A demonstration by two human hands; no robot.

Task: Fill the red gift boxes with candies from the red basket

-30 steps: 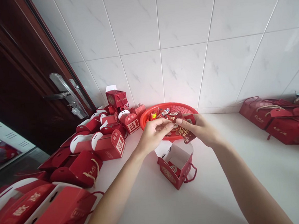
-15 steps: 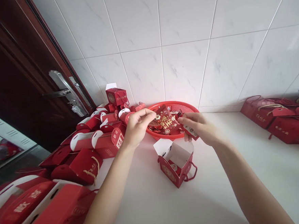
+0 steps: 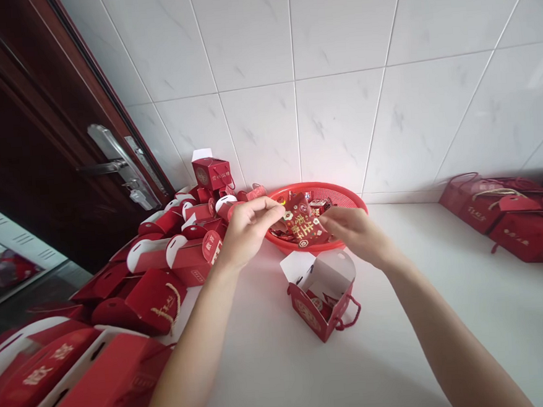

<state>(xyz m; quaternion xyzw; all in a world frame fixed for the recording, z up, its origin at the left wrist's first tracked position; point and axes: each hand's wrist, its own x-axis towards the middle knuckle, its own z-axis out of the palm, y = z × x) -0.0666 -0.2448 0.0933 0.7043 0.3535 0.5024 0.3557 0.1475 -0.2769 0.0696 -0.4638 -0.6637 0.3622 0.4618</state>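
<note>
Both hands hold one red printed packet [image 3: 302, 223], with gold characters and pale flowers, above the near side of a red plastic basket [image 3: 345, 193]. My left hand [image 3: 253, 226] pinches its upper left corner between thumb and fingers. At its right edge my right hand [image 3: 355, 232] closes its fingertips. Below and nearer to me, a small red gift box [image 3: 313, 315] stands with its white-lined flaps up and a cord handle at the side. Small red packets [image 3: 322, 300] lie inside it. More wrapped pieces [image 3: 320, 205] fill the basket, partly hidden by the held packet.
Many red gift boxes [image 3: 191, 258] crowd the left side, one [image 3: 212, 173] raised on top at the back. Further red boxes [image 3: 509, 218] sit at the right. A tiled wall [image 3: 335, 118] closes off the back of the white tabletop [image 3: 264, 359]; a dark door [image 3: 28, 121] stands at left.
The small red packet in my right hand is gone from it, and another red piece shows inside the box. My right hand has moved to the printed packet's edge. My left hand stays nearly still.
</note>
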